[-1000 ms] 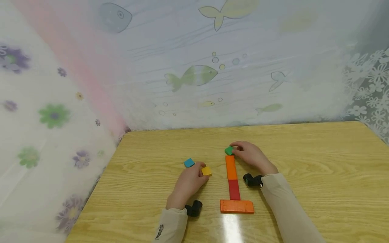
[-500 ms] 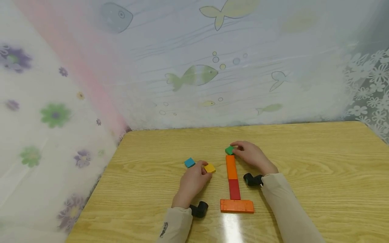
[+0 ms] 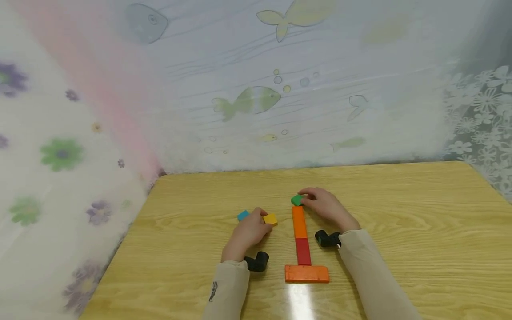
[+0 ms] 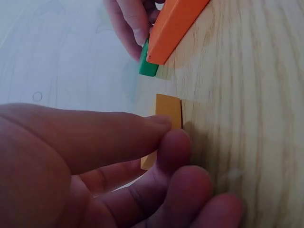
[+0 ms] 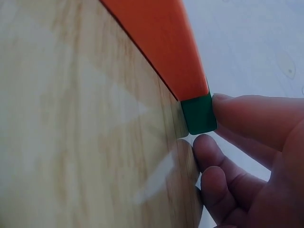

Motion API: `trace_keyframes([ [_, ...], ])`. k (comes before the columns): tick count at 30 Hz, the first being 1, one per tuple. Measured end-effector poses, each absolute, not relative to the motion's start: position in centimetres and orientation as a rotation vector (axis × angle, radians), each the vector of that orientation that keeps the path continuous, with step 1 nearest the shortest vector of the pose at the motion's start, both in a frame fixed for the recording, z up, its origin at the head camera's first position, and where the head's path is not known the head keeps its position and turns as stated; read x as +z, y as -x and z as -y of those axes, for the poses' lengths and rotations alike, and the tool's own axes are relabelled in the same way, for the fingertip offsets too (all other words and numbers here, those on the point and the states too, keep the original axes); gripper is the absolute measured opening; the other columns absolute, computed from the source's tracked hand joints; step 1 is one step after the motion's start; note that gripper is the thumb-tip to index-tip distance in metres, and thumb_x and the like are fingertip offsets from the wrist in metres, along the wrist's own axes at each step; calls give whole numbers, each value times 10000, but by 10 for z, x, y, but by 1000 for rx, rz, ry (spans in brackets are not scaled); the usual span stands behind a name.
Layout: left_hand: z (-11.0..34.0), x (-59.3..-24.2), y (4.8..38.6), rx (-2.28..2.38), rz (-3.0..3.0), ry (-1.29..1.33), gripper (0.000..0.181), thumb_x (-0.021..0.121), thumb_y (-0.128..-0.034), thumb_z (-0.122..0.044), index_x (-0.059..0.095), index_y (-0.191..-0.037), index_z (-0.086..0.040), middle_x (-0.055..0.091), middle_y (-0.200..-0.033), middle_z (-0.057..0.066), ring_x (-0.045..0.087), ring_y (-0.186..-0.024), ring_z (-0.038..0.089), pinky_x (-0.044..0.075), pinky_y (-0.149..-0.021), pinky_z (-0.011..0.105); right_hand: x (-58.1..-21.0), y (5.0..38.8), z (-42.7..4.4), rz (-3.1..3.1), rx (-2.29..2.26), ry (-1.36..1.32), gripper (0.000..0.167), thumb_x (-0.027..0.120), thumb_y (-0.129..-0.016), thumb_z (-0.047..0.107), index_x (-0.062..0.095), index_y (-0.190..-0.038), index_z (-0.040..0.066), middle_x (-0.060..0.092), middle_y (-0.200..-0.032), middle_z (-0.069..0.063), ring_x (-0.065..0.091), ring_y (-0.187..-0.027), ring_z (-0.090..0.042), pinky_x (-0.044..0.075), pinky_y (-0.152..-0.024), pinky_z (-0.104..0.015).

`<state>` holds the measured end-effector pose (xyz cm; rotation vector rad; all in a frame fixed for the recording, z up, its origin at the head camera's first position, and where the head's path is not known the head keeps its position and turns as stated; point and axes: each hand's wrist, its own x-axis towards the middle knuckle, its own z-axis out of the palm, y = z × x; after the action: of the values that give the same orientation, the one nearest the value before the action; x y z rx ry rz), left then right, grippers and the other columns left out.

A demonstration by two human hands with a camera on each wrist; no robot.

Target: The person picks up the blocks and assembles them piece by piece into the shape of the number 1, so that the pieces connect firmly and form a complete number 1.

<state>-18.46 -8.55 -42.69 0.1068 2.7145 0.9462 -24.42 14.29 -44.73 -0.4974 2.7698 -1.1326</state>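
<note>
My left hand (image 3: 249,232) pinches a small yellow block (image 3: 270,219) between thumb and fingers, left of a line of blocks. In the left wrist view the thumb covers part of that yellow block (image 4: 167,105). My right hand (image 3: 329,207) pinches a small green block (image 3: 297,200) at the line's far end. The right wrist view has the green block (image 5: 199,115) against the end of the long orange block (image 3: 299,222). Nearer me comes a red block (image 3: 303,252), then an orange block (image 3: 306,274) lying crosswise.
A blue block (image 3: 243,215) lies just beyond the left hand, partly covered by it. Everything rests on a wooden table (image 3: 432,240). Behind it hangs a pale fish-print sheet (image 3: 248,146), and a floral sheet (image 3: 60,191) lines the left side.
With the yellow block, my left hand has moved slightly away from me and toward the line. My right hand stays at the green block. The head view has shifted a little.
</note>
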Motion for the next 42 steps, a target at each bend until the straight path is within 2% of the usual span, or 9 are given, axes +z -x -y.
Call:
trace_keyframes([
  [9,85,-426,197,993,-2663,-92,404,530,-850,-224,439,-1213,-72,499,-566,22,420,-449,163,359,-481,285,-450,247,-137,-2764,-1154,486,337,508,-913,278,539,-1224,153,556,-1105,-73,510,-953,-222,390,-833,-430],
  [16,85,-424,207,1076,-2596,-53,407,523,-857,-211,430,-1227,-67,525,-581,48,440,-448,164,376,-479,281,-451,248,-134,-2768,-1154,485,333,510,-912,280,544,-1217,153,564,-1085,-69,517,-940,-222,394,-827,-428],
  [23,80,-425,211,1027,-2666,-61,408,524,-856,-241,460,-1231,-91,499,-547,13,440,-446,152,355,-483,280,-448,248,-135,-2776,-1150,467,331,511,-912,272,543,-1221,155,559,-1088,-63,510,-935,-217,393,-825,-425],
  [33,79,-423,215,1117,-2660,-118,369,566,-867,-220,496,-1210,-106,527,-720,37,460,-505,158,369,-500,282,-447,250,-139,-2785,-1134,456,334,507,-914,270,541,-1224,152,560,-1106,-80,514,-957,-229,390,-835,-434],
  [37,79,-424,216,1097,-2692,-141,365,569,-866,-211,501,-1210,-109,537,-808,10,474,-570,151,378,-544,281,-446,249,-138,-2784,-1137,453,331,511,-912,267,545,-1221,151,561,-1109,-85,515,-960,-233,390,-837,-435],
  [42,77,-429,218,1055,-2751,-157,364,546,-875,-206,497,-1227,-129,547,-826,-29,482,-605,151,384,-550,279,-445,249,-137,-2779,-1139,451,334,510,-913,270,541,-1225,153,562,-1097,-76,516,-941,-223,393,-830,-427],
])
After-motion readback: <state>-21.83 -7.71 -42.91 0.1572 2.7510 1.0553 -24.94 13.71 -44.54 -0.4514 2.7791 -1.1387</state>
